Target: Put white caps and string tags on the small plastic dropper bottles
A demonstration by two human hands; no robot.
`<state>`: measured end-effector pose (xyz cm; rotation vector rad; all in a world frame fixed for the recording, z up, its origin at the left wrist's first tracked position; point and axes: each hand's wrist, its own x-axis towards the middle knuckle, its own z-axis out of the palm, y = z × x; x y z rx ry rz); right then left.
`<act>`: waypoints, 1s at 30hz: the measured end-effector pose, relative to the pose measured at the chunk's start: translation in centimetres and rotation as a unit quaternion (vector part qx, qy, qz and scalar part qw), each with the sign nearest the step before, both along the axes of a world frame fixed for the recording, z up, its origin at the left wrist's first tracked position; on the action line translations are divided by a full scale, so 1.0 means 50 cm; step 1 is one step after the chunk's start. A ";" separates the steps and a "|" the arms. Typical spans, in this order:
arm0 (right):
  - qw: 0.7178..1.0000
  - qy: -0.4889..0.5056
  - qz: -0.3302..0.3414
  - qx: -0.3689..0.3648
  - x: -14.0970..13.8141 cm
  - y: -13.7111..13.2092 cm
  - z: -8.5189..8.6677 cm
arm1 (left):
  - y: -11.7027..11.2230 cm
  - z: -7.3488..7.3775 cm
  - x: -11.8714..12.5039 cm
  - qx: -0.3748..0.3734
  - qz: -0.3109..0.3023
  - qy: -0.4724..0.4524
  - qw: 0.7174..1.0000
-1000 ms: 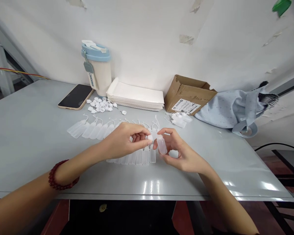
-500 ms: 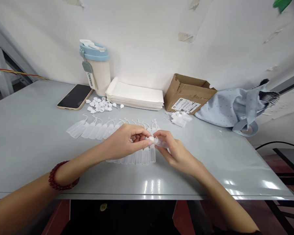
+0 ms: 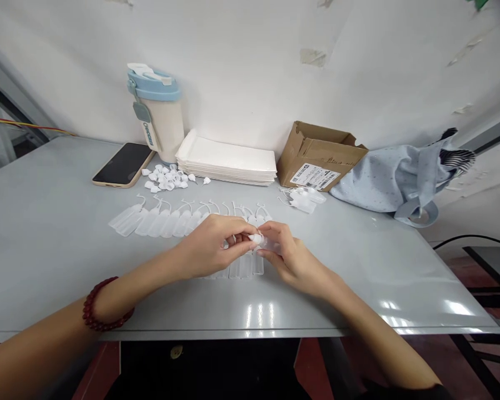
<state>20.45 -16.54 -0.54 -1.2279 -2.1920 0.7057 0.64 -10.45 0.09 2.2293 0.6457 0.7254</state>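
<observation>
My left hand (image 3: 227, 241) pinches a small white cap (image 3: 255, 238) between thumb and fingertips. In my right hand (image 3: 294, 255), thumb and fingers close around a small translucent plastic bottle (image 3: 270, 244), partly hidden by the fingers. Cap and bottle meet end to end, tilted, just above the table; whether the cap is seated cannot be told. Below and behind the hands lie similar flat translucent bottles (image 3: 166, 223) with thin white tails at their tops. A nearer row of bottles (image 3: 245, 265) is partly covered by my left hand.
Loose white caps (image 3: 166, 178) are heaped before a blue-lidded cup (image 3: 164, 122) and a phone (image 3: 124, 164). White envelopes (image 3: 227, 161) are stacked against the wall. More bottles (image 3: 303, 199) lie by an open cardboard box (image 3: 320, 155), beside a pale blue bag (image 3: 370, 178).
The cap has turned slightly in my left fingertips, and less of the bottle shows past my right fingers. Both hands stay in nearly the same place; the view has shifted a little.
</observation>
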 end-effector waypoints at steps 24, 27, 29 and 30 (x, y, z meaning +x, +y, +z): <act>0.974 0.162 0.010 -0.157 -0.005 -0.006 0.025 | -0.001 0.004 0.004 -0.236 -0.041 -0.145 0.960; 0.984 0.141 0.007 -0.113 -0.008 -0.005 0.013 | 0.001 0.008 0.004 -0.247 -0.033 -0.145 0.958; 0.993 0.109 -0.005 -0.047 -0.008 -0.004 -0.002 | -0.001 0.011 0.005 -0.251 0.002 -0.111 0.962; 0.996 0.090 -0.014 -0.014 -0.008 -0.003 -0.010 | -0.002 0.012 0.005 -0.246 0.023 -0.084 0.965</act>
